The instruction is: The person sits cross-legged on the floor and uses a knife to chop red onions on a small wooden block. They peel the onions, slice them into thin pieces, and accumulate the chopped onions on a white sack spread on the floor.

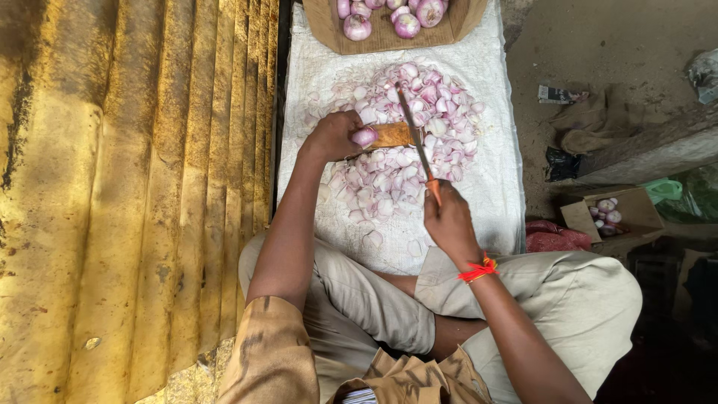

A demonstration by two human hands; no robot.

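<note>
An onion (365,137) is pinned on a small wood block (390,135) at frame centre by the left hand (333,136), fingers curled tight over it, so it's kept steady. The knife (416,139) is gripped by the closed right hand (446,222), blade angled across the block. Cut pieces (404,157) are heaped around on the white sack (490,187).

There is a single view, from a camera worn on the person's head, and it looks almost straight down over the chest and crossed legs onto the white woven cloth (486,187) spread on the ground ahead. It sits close (arm's reach): both forearms run up from the bottom edge. The far side lies at the top, where a brown cardboard tray (329,34) is cropped by the frame edge.
</note>
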